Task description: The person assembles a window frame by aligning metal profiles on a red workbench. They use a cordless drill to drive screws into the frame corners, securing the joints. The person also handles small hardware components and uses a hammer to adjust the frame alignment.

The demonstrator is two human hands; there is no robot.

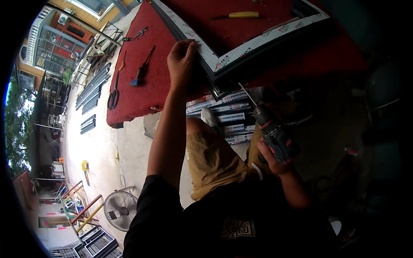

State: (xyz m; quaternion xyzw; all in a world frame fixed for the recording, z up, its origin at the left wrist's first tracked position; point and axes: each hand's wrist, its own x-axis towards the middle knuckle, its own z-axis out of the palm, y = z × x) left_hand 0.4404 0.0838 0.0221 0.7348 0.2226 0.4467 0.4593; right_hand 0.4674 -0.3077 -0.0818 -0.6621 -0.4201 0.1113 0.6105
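Note:
A dark metal frame (254, 52), its top faces covered in white printed film, lies on a red cloth-covered table (129, 103). One corner of it points toward me and juts past the table's near edge. My left hand (181, 60) grips the frame's left bar, thumb on the film and fingers curled at the bar. In my right hand (272, 160) is a cordless drill (275, 135), held by its handle below the table's edge. Its long bit (247, 93) points up toward the frame corner, and I cannot tell whether it touches.
A yellow-handled tool (243, 15) lies inside the frame. Scissors (113, 98), a blue-handled screwdriver (138, 77) and an orange-handled tool (121, 66) are on the table's left. Wrapped profiles (236, 118) are stacked below. A floor fan (121, 210) stands at lower left.

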